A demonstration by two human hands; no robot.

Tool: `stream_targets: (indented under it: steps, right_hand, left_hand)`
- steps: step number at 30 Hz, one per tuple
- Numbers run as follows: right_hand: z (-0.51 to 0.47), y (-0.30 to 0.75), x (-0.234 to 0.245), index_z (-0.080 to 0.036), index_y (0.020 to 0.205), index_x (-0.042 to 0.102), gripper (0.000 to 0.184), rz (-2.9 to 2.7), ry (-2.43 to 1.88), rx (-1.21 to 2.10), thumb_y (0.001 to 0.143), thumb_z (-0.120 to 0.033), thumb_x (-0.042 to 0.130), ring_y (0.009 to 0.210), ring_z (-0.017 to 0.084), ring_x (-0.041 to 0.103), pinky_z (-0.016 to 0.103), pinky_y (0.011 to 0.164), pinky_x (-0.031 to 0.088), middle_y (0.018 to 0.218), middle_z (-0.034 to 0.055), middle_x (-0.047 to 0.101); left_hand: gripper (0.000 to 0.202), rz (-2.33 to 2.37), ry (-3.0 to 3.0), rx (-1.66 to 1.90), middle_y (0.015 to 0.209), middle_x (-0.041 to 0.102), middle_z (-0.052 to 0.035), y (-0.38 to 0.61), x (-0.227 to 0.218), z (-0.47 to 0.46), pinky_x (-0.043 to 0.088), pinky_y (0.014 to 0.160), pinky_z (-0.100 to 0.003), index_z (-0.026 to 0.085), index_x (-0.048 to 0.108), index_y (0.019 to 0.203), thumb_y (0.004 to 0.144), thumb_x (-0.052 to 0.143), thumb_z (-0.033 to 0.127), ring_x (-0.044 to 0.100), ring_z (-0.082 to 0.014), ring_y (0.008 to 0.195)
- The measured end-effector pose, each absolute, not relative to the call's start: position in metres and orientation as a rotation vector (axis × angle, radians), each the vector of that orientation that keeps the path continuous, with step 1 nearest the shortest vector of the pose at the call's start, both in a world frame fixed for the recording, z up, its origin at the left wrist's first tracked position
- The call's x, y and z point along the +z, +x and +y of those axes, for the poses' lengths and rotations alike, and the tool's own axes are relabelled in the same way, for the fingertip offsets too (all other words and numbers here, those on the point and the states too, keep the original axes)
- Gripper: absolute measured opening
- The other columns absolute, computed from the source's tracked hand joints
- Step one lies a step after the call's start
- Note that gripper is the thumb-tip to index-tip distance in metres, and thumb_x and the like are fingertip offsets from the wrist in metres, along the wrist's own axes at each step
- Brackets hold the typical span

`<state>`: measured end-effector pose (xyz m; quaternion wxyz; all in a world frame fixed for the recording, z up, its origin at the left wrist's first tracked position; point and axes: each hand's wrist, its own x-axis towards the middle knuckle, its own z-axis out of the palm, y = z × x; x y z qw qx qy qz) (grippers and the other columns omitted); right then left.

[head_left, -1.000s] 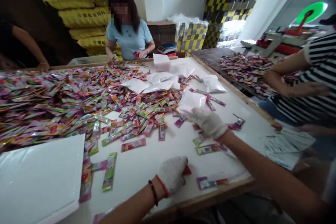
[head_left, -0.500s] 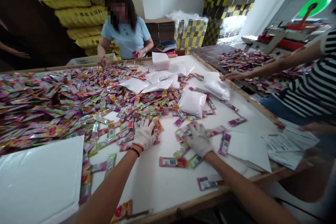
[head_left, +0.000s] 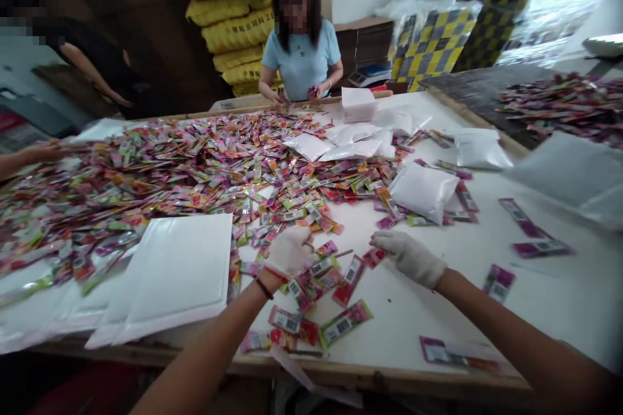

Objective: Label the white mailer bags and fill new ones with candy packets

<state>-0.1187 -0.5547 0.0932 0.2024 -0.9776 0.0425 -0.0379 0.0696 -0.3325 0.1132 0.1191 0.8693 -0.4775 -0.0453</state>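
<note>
My left hand [head_left: 291,251], in a white glove, is over the near edge of the packet pile with its fingers curled in. What it holds, if anything, is hidden. To the right, my gloved right hand [head_left: 413,258] has its fingertips pinched together at the end of a red stick packet [head_left: 374,257]. Between and below the hands lie several loose stick packets, among them a red one [head_left: 349,280] and a green one [head_left: 345,323]. A large heap of the same packets [head_left: 195,168] spreads to the left and behind.
White padded mailers [head_left: 182,272] are stacked at the near left. Filled white pouches [head_left: 423,191] lie behind my right hand, and another white mailer [head_left: 574,172] is at the right. A co-worker in a blue shirt [head_left: 302,61] handles packets across the table. Another person's hand [head_left: 46,152] reaches in from the left.
The view has swung left. My flat, spread hands have become curled, and my right hand now pinches a red packet. Loose packets have gathered between them. A white mailer now shows at the right.
</note>
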Motion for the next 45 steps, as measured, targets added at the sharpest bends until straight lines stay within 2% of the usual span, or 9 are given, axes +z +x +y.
stream_targets:
  steps: [6,11,15,22,26,30,33,38,45]
  right_hand:
    - [-0.545,-0.116,0.097,-0.015,0.091,0.067,0.023,0.408,-3.067,0.302,0.084,-0.033,0.053,0.085,0.028,0.059,0.036,0.071,0.040,0.094,0.0138,0.063]
    - [-0.551,-0.132,0.082,-0.013,0.094,0.061,0.022,0.532,-2.896,0.107,0.088,-0.016,0.040,0.084,0.023,0.059,0.033,0.076,0.042,0.091,0.0136,0.065]
    - [-0.521,-0.120,0.084,-0.015,0.098,0.060,0.021,0.160,-2.759,0.020,0.084,-0.016,0.045,0.082,0.019,0.058,0.030,0.075,0.043,0.093,0.0099,0.065]
    - [-0.487,-0.094,0.088,-0.015,0.099,0.064,0.024,-0.046,-2.921,0.356,0.082,-0.030,0.055,0.084,0.022,0.058,0.033,0.075,0.041,0.094,0.0119,0.064]
    - [-0.503,-0.112,0.093,-0.015,0.088,0.064,0.015,0.188,-2.989,0.303,0.082,-0.016,0.050,0.086,0.025,0.057,0.034,0.074,0.039,0.095,0.0138,0.063]
    - [-0.491,-0.132,0.090,-0.011,0.105,0.056,0.025,0.464,-2.746,0.195,0.084,-0.011,0.042,0.083,0.020,0.059,0.029,0.073,0.038,0.093,0.0126,0.065]
    - [-0.465,-0.133,0.083,-0.014,0.106,0.055,0.027,0.504,-2.608,0.296,0.081,-0.023,0.052,0.078,0.021,0.060,0.028,0.066,0.037,0.091,0.0106,0.067]
    - [-0.449,-0.124,0.076,-0.016,0.094,0.063,0.019,0.344,-2.675,0.420,0.081,-0.022,0.051,0.083,0.023,0.060,0.031,0.071,0.037,0.094,0.0121,0.067]
    - [-0.475,-0.124,0.088,-0.015,0.106,0.057,0.026,0.313,-2.623,0.102,0.084,-0.014,0.043,0.081,0.019,0.061,0.028,0.073,0.041,0.093,0.0110,0.067]
  left_hand:
    - [0.015,-1.438,2.681,-0.299,0.091,0.065,-0.0139,0.047,0.093,-0.365,0.048,0.077,-0.036,0.013,0.063,0.082,0.080,0.052,0.022,0.062,-0.0258,0.089]
    - [0.032,-1.466,2.518,-0.247,0.109,0.063,-0.0094,0.064,0.094,-0.349,0.045,0.087,-0.027,0.017,0.053,0.115,0.084,0.046,0.016,0.060,-0.0181,0.098]
    - [0.053,-1.552,2.463,-0.158,0.114,0.061,-0.0126,0.092,0.107,-0.362,0.046,0.087,-0.030,0.015,0.043,0.130,0.080,0.057,0.026,0.059,-0.0223,0.100]
    - [0.024,-1.955,2.424,-0.094,0.098,0.061,-0.0147,0.110,0.110,-0.411,0.047,0.081,-0.041,0.015,0.064,0.099,0.084,0.045,0.019,0.059,-0.0278,0.094]
    - [0.031,-1.825,2.380,-0.049,0.116,0.056,-0.0156,0.100,0.120,-0.394,0.042,0.095,-0.039,0.013,0.058,0.110,0.080,0.050,0.018,0.052,-0.0266,0.111]
    - [0.044,-1.432,2.376,-0.404,0.101,0.064,-0.0086,0.077,0.117,-0.356,0.048,0.078,-0.029,0.017,0.046,0.123,0.080,0.054,0.026,0.061,-0.0198,0.089]
    - [0.035,-1.421,2.475,-0.669,0.087,0.066,-0.0085,0.057,0.100,-0.340,0.046,0.063,-0.029,0.019,0.057,0.102,0.074,0.060,0.039,0.062,-0.0228,0.076]
    - [0.014,-1.444,2.457,-0.674,0.079,0.063,-0.0078,0.046,0.088,-0.350,0.044,0.065,-0.029,0.017,0.058,0.075,0.074,0.056,0.031,0.060,-0.0211,0.076]
    - [0.023,-1.250,2.066,-0.672,0.079,0.056,0.0019,0.069,0.126,-0.326,0.041,0.059,-0.021,0.019,0.047,0.098,0.078,0.053,0.030,0.051,-0.0113,0.066]
